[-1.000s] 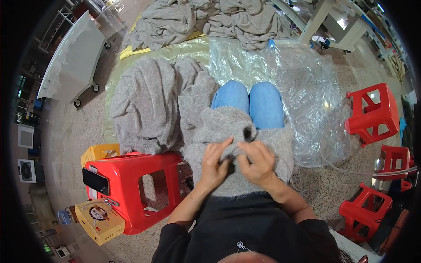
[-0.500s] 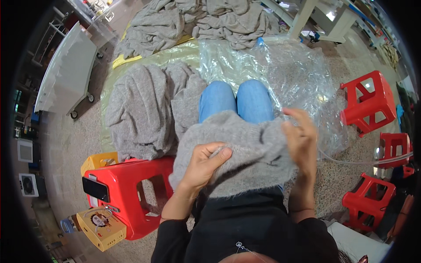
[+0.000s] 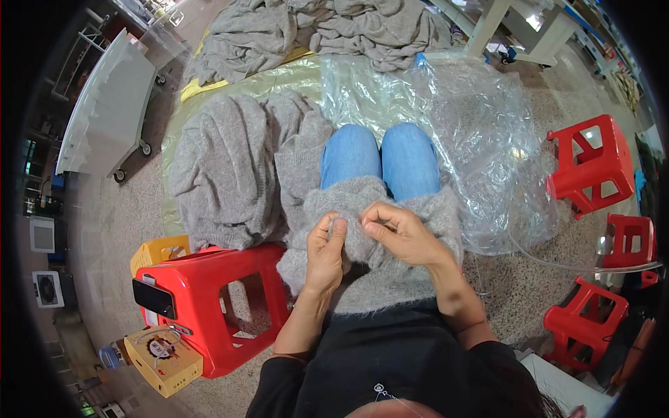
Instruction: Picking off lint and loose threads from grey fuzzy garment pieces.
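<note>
A fuzzy grey knitted garment (image 3: 390, 284) lies bunched over my lap and jeans-clad thighs. My left hand (image 3: 325, 252) is closed on a fold of it, thumb pressed against the fingers. Just right of that, my right hand (image 3: 403, 235) hovers over the knit with thumb and forefinger pinched together. Whatever lies between those fingertips is too small to make out. To the left of my knees, a heap of the same grey knitwear (image 3: 223, 167) rests partly against a red stool (image 3: 209, 279).
A phone (image 3: 154, 298) and a yellow box (image 3: 164, 359) are at the red stool's left side. Clear plastic sheeting (image 3: 481, 153) covers the floor ahead, with more grey knitwear (image 3: 376, 35) at its far end. Red stools (image 3: 596, 167) stand at right; a wheeled white cart (image 3: 108, 104) is at left.
My right hand has come in from the garment's right edge to beside my left hand, its fingers now pinched. My left hand keeps its hold on the knit.
</note>
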`<action>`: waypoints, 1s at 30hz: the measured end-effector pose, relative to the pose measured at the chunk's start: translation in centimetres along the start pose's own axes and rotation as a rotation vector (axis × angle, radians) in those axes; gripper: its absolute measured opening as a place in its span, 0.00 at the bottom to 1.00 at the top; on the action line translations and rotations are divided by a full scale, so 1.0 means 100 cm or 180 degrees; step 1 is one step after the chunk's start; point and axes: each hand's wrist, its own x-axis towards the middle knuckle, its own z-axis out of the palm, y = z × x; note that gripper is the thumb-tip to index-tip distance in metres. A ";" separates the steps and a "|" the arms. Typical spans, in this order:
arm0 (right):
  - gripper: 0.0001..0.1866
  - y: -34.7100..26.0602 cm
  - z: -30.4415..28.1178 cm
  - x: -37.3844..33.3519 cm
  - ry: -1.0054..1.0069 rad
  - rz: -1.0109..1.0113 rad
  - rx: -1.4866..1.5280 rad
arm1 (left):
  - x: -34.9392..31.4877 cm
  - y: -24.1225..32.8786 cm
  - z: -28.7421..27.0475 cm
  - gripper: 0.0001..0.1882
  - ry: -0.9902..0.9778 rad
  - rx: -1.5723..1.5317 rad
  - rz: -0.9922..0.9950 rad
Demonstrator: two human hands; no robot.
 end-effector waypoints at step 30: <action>0.05 -0.009 0.010 0.001 0.0862 0.0032 -0.0617 | 0.003 0.005 -0.005 0.11 -0.0034 -0.0236 -0.0696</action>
